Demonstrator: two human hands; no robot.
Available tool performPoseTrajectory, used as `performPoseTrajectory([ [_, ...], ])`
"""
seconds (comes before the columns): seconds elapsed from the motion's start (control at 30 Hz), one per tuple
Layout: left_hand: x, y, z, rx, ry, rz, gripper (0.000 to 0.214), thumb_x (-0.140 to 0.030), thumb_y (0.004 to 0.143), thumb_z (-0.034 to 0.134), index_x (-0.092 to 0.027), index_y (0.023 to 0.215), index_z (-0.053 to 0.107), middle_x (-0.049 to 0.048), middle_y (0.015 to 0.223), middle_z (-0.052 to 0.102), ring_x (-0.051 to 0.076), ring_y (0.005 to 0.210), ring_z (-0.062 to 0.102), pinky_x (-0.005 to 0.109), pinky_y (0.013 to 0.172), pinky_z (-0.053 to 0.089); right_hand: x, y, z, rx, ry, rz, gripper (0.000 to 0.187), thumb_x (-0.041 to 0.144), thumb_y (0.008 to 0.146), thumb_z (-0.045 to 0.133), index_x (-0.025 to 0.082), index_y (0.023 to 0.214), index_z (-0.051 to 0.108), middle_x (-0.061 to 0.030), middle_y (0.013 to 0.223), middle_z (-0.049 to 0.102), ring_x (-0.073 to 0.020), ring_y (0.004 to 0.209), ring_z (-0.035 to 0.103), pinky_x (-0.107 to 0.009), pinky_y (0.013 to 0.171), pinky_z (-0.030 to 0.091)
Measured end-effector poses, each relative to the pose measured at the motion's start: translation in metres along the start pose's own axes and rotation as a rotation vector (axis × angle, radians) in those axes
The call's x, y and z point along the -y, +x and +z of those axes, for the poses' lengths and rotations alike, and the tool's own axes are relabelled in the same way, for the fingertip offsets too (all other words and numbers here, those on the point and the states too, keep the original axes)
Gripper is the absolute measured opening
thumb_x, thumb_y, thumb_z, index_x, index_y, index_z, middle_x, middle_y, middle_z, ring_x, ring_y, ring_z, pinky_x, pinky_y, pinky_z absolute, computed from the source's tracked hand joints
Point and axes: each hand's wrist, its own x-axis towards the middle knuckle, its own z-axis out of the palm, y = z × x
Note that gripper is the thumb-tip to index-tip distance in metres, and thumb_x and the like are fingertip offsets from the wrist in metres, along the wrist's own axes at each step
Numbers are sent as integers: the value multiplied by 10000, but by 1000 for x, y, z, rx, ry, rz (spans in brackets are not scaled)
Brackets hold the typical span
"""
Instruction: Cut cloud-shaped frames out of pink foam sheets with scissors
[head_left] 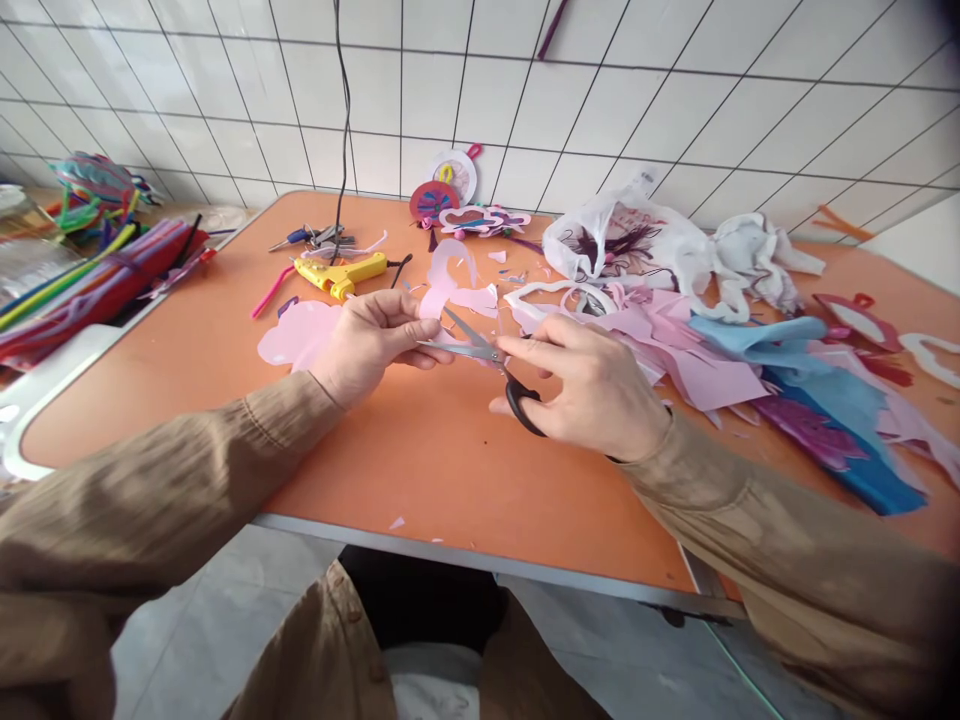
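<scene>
My left hand is closed, thumb against fingers, on a thin pale pink cut-out with a curved, looping outline; whether it is paper or felt I cannot tell. In my right hand are scissors with black handles, their blades apart. The blades point left, and their tips reach the fingers of my left hand beside the pink material. A second pale pink piece with a wavy, rounded edge lies on the table, partly hidden behind my left hand.
A yellow glue gun lies behind my left hand, near keys. Pink sheets, blue cloth and a white plastic bag cover the right side of the orange table. Colourful pipe cleaners lie at left.
</scene>
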Motion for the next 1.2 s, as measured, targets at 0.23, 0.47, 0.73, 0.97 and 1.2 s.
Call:
performPoseTrajectory([
  [0.23,4,2,-1,75,39,-3,433,-372,583,997,-143,758,673,37,712,773,182,702,781,245,655,627,-2,-3,3,-53,-17,-59,457,333,839,761,142,1254,762,-78,860,640,-213,695,612,-371,649,513],
  [0.47,3,0,3,53,134,33,413,-383,627,958,-149,783,656,63,742,786,198,662,774,244,558,592,10,-2,-2,-63,-127,-44,415,323,848,703,148,1225,695,-91,930,719,-248,759,676,-383,687,521],
  [0.73,3,-6,9,45,121,34,500,-313,679,918,-121,1096,723,41,755,780,193,676,770,266,600,606,17,-3,-2,-75,-48,-31,275,325,824,740,192,1037,628,-63,915,745,-198,668,660,-347,653,509],
  [0.97,10,-3,7,5,105,103,673,-166,661,871,-122,1289,634,19,736,755,202,689,755,292,606,594,14,-3,-1,-103,-92,-58,219,316,846,701,210,1015,611,-54,894,748,-225,723,687,-346,649,483],
  [1.2,9,-3,5,53,165,113,766,-125,684,847,-172,1412,611,29,807,764,209,704,748,282,555,558,14,-3,-3,-88,-80,-64,204,267,834,692,220,1020,622,-30,869,747,-218,716,692,-348,666,494],
])
